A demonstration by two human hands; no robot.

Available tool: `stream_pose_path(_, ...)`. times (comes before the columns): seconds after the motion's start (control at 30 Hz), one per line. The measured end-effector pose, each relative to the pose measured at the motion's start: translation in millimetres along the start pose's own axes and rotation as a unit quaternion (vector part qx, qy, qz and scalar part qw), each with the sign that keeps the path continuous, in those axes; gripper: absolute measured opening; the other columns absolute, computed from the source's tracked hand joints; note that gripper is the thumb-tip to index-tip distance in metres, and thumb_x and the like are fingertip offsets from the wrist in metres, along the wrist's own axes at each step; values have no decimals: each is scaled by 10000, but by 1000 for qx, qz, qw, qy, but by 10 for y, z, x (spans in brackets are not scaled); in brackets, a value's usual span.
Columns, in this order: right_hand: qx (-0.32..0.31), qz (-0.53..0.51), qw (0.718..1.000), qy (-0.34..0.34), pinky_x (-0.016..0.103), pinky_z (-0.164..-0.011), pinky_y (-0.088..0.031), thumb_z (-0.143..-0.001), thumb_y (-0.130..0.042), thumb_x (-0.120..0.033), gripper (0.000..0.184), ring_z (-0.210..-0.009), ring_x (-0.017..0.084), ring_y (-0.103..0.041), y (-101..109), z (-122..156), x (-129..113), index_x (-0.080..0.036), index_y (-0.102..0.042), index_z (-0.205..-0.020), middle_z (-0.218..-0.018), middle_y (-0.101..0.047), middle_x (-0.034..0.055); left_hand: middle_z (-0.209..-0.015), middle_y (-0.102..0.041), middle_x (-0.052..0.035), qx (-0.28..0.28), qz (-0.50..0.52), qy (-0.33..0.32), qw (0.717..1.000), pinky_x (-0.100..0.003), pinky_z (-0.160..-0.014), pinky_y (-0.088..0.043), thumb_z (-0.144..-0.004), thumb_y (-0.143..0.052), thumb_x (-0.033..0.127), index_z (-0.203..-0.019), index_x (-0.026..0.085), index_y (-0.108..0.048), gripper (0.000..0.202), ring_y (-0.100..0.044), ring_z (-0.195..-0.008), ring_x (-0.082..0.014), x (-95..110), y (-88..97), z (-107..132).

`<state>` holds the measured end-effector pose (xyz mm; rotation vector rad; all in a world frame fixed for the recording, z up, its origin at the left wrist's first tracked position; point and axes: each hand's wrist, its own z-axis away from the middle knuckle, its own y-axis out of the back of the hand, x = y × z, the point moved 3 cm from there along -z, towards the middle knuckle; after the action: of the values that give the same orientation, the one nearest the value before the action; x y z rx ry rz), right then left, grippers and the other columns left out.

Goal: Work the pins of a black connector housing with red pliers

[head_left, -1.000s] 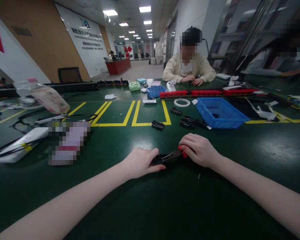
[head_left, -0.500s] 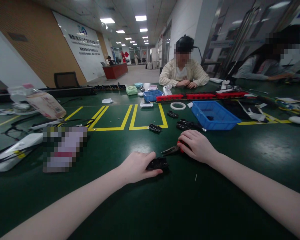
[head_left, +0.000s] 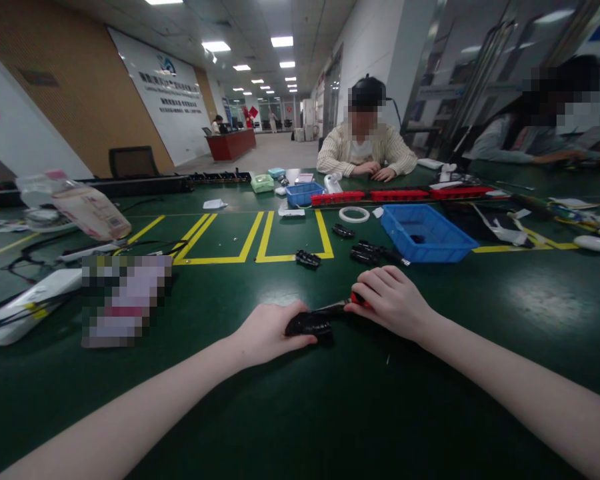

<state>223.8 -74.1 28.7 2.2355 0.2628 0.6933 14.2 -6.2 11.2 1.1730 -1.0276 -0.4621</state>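
Observation:
My left hand [head_left: 270, 335] grips a black ribbed plastic part [head_left: 310, 325] low over the green table. Red-handled needle-nose pliers [head_left: 334, 307] are in my right hand [head_left: 391, 300], its fingers wrapped round the handles. The pliers' jaws point left and reach the upper edge of the black part; whether they bite on it I cannot tell. Beyond my hands lie similar black parts: one on the yellow tape [head_left: 308, 258], one farther back [head_left: 343, 231], and a small cluster [head_left: 370, 253] beside the blue bin.
A blue bin [head_left: 425, 248] with a dark piece inside stands behind my right hand. A tape roll [head_left: 354, 215] and a red strip [head_left: 400, 195] lie farther back. To the left are a phone [head_left: 130, 300], a white box [head_left: 35, 307] and a bottle [head_left: 87, 210]. A person [head_left: 365, 143] sits opposite.
My right hand has moved slightly left, bringing the pliers' jaws from beside the black part to its upper edge. My left hand has shifted a little left with the part.

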Motion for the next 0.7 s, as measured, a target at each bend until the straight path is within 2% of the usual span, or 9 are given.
stream_pose_path(0.13, 10, 6, 1000, 25, 309, -718, -351, -871, -528, -344, 223, -738, 164, -509, 91, 0, -65, -159, -626, -794, -801, -630, 48, -795, -631, 35, -2, 51, 2, 999, -234, -587, -368, -831, -605, 438, -978, 220, -532, 273, -599, -693, -152, -39, 21, -2)
stream_pose_path(0.27, -7, 2, 1000, 21, 316, -727, -345, -868, -520, -282, 188, -725, 166, -508, 159, -25, -147, -160, -615, -762, -778, -621, 46, -733, -608, 39, 7, 43, 2, 999, -233, -561, -336, -835, -576, 493, -906, 208, -520, 298, -575, -641, -147, -47, 13, -5)
stream_pose_path(0.43, -51, -33, 998, 14, 303, -672, -345, -876, -500, -269, 173, -707, 159, -518, 119, -41, -242, -169, -605, -781, -778, -619, 41, -695, -580, 45, 4, 25, -16, 1000, -221, -527, -308, -839, -560, 511, -868, 198, -504, 320, -551, -605, -133, -7, 22, -3)
stream_pose_path(0.57, -75, -68, 995, 8, 309, -695, -384, -874, -513, -302, 164, -737, 156, -552, 66, -48, -219, -185, -596, -793, -799, -633, 35, -684, -577, 38, -5, 7, -27, 1000, -214, -510, -303, -827, -561, 524, -825, 192, -514, 335, -541, -598, -130, 19, 34, -3)
stream_pose_path(0.63, -94, -112, 989, -14, 336, -747, -414, -858, -535, -362, 184, -804, 175, -575, 46, -27, -147, -192, -604, -861, -868, -646, 48, -684, -582, 35, -5, 2, -29, 1000, -211, -508, -304, -822, -565, 516, -810, 189, -522, 329, -541, -596, -126, 24, 37, -4)
stream_pose_path(0.7, -125, -162, 977, -59, 390, -823, -436, -815, -568, -464, 350, -940, 222, -578, 19, 43, -38, -191, -590, -1033, -1023, -637, 85, -684, -586, 34, -5, -1, -31, 1000, -210, -505, -306, -827, -557, 513, -805, 188, -527, 327, -539, -589, -123, 27, 39, -4)
